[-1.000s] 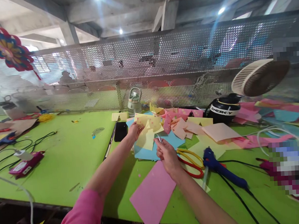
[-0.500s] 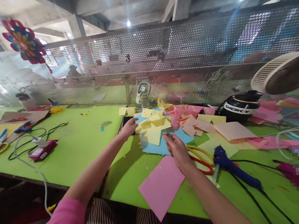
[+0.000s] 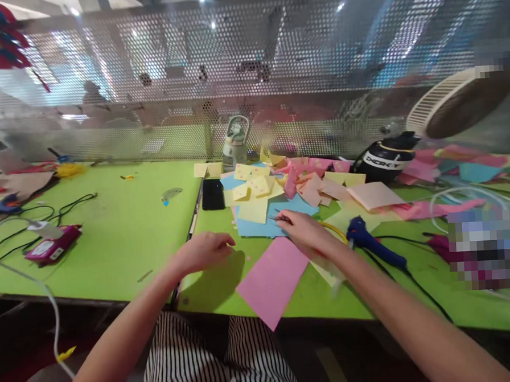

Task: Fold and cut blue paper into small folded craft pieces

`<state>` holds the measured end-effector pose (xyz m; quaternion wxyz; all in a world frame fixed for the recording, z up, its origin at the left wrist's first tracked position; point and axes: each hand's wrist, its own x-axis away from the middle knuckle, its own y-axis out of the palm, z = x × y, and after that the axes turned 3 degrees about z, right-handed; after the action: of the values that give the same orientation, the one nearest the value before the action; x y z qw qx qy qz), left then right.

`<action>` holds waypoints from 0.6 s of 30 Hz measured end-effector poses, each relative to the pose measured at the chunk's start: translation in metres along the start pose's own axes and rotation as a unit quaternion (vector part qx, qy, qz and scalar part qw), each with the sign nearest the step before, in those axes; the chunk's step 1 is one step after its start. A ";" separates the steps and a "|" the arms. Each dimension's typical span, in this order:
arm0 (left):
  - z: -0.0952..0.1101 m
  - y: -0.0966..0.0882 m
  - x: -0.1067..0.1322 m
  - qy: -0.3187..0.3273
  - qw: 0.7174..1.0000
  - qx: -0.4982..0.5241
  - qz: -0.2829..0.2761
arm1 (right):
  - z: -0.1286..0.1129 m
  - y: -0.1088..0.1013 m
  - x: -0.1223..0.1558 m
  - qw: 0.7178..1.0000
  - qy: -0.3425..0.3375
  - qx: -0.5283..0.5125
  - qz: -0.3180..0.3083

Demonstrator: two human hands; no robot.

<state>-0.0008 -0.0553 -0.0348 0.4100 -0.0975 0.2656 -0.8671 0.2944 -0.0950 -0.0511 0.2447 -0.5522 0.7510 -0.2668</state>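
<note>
My left hand (image 3: 204, 252) hovers over the green table, left of the pink paper sheet (image 3: 273, 281). Its fingers are loosely bent and a little apart, with nothing visible in them. In my right hand (image 3: 302, 228) is a thin pair of metal tweezers (image 3: 275, 217), pinched between thumb and fingers, tips pointing left over the blue paper (image 3: 257, 229). Pale yellow paper pieces (image 3: 254, 210) lie heaped on that blue sheet. The yellow scissor handle (image 3: 334, 230) shows partly behind my right wrist.
A blue glue gun (image 3: 375, 244) with a black cable lies to the right. Behind the papers stand a clear bottle (image 3: 234, 146) and a fan (image 3: 459, 103) with a black base. A black phone (image 3: 213, 194) and a magenta power box (image 3: 53, 245) lie leftward.
My left hand has drawn back from the paper heap toward the table's front edge, uncovering the phone. My right hand still holds the tweezers by the blue paper. The view has tilted down.
</note>
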 end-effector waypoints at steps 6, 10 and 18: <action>0.015 0.047 0.046 0.049 0.991 -0.117 -0.047 | 0.003 -0.026 -0.008 0.994 0.004 0.105 0.007; 0.023 0.058 0.072 0.057 0.975 -0.200 -0.074 | -0.009 -0.035 -0.007 0.993 -0.035 0.087 0.066; 0.096 0.146 0.063 0.141 0.950 0.255 -0.107 | -0.123 -0.046 0.057 0.920 -0.209 -0.140 0.300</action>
<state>0.0918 -0.2164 -0.0356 0.2843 0.1058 0.0782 -0.9497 0.2295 -0.1448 0.0664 0.3850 -0.3729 0.8429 0.0482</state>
